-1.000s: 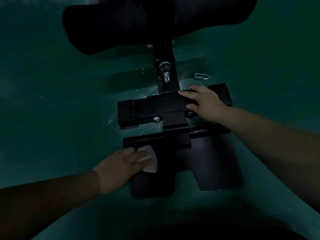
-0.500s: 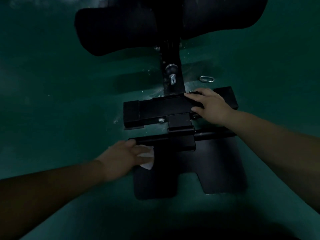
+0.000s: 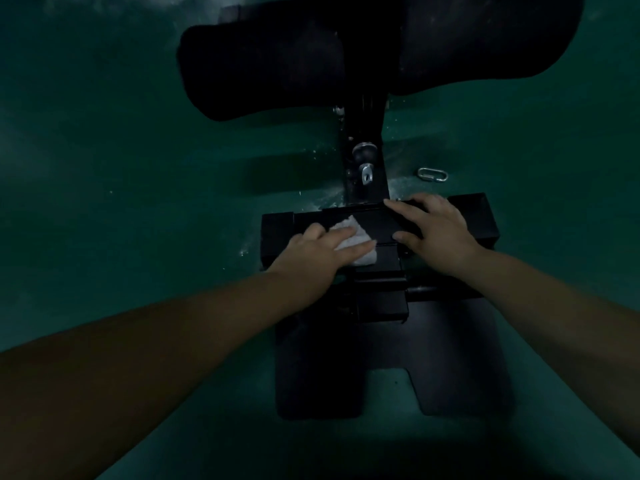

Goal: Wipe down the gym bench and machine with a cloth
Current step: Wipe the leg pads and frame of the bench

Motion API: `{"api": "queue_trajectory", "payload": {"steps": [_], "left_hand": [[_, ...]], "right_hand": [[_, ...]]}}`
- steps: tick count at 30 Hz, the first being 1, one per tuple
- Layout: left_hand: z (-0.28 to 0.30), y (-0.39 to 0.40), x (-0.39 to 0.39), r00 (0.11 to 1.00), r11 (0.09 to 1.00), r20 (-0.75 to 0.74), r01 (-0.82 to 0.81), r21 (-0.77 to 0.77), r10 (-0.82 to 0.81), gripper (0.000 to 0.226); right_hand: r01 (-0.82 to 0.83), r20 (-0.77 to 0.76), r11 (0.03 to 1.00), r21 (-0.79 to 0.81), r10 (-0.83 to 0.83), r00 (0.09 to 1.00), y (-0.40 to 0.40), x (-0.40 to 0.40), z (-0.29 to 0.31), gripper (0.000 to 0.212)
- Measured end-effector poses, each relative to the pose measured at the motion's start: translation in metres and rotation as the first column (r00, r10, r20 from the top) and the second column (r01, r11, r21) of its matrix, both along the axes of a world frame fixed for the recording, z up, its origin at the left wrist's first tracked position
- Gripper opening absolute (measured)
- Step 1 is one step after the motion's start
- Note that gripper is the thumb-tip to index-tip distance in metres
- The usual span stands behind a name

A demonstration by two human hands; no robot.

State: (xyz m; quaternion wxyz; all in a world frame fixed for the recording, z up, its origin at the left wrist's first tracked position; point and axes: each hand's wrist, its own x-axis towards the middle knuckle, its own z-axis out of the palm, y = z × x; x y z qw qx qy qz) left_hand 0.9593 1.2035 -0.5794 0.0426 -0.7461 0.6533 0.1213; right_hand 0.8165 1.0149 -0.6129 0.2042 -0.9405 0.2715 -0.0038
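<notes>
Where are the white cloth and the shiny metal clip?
white cloth (image 3: pixel 360 233), head view, on its bare middle beyond the left hand's fingers.
shiny metal clip (image 3: pixel 432 174), head view, on its middle.

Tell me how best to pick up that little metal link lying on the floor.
The metal link lies flat on the green floor, so come from above and pinch across its two long sides at mid-length. The right hand is nearer.

A single head-worn wide-angle camera looks steeply down from close above at a dark machine base (image 3: pixel 381 230) on a green floor (image 3: pixel 138 202), both forearms reaching in from the bottom corners, a black pad (image 3: pixel 311 64) at top.
</notes>
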Motion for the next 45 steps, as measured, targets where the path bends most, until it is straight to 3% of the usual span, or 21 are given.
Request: {"api": "queue_trajectory", "payload": {"steps": [6, 11, 14, 17, 24, 27, 30, 33, 36, 42, 45], "left_hand": [[0.003, 0.043, 0.055, 0.992, 0.997, 0.098, 0.078, -0.023, -0.075, 0.088], [-0.007, 0.052, 0.064, 0.976, 0.963, 0.012, -0.215, -0.160, 0.220, 0.086], [-0.003, 0.023, 0.043, 0.981, 0.977, 0.011, -0.193, -0.092, 0.195, 0.080], [0.001, 0.022, 0.049, 0.983, 0.985, 0.066, -0.172, 0.016, 0.171, 0.087], [-0.010, 0.068, 0.099, 0.898, 0.899, 0.051, -0.434, -0.053, 0.437, 0.081], [-0.012, 0.059, 0.076, 0.964, 0.947, 0.048, -0.248, -0.204, 0.263, 0.084], [-0.019, 0.060, 0.061, 0.996, 0.978, 0.065, -0.054, -0.200, 0.068, 0.089], [-0.016, 0.060, 0.084, 0.983, 0.959, 0.069, -0.150, -0.240, 0.171, 0.078], [-0.010, 0.039, 0.100, 0.946, 0.908, -0.028, -0.317, -0.275, 0.322, 0.059], [-0.010, -0.048, 0.060, 0.942, 0.871, -0.280, -0.290, -0.398, 0.186, 0.041], [-0.024, -0.073, 0.052, 0.947, 0.932, -0.287, -0.226, -0.283, 0.142, 0.041]], "right_hand": [[0.008, -0.013, 1.000, -0.007, -0.008, 1.000, -0.001, 0.000, 0.001, 0.058], [0.040, -0.005, 0.999, 0.031, -0.040, 0.999, 0.002, 0.006, 0.002, 0.058], [0.041, 0.018, 0.999, 0.008, -0.041, 0.999, 0.003, 0.004, 0.000, 0.056], [0.028, 0.015, 1.000, -0.001, -0.028, 1.000, 0.001, 0.003, 0.002, 0.057], [0.000, 0.016, 1.000, -0.010, 0.000, 1.000, -0.004, 0.001, -0.001, 0.059], [0.009, 0.025, 1.000, -0.017, -0.008, 1.000, -0.002, 0.001, -0.001, 0.058], [0.001, 0.006, 1.000, -0.005, -0.001, 1.000, -0.004, 0.002, 0.001, 0.058], [0.015, 0.004, 1.000, 0.007, -0.015, 1.000, -0.007, 0.003, 0.002, 0.059], [0.045, -0.002, 0.999, 0.006, -0.045, 0.999, -0.007, 0.007, 0.000, 0.062], [0.063, -0.006, 0.998, -0.005, -0.063, 0.998, -0.007, 0.027, 0.000, 0.076], [0.013, -0.085, 0.992, -0.124, -0.024, 0.996, -0.007, 0.031, -0.005, 0.074]]}}
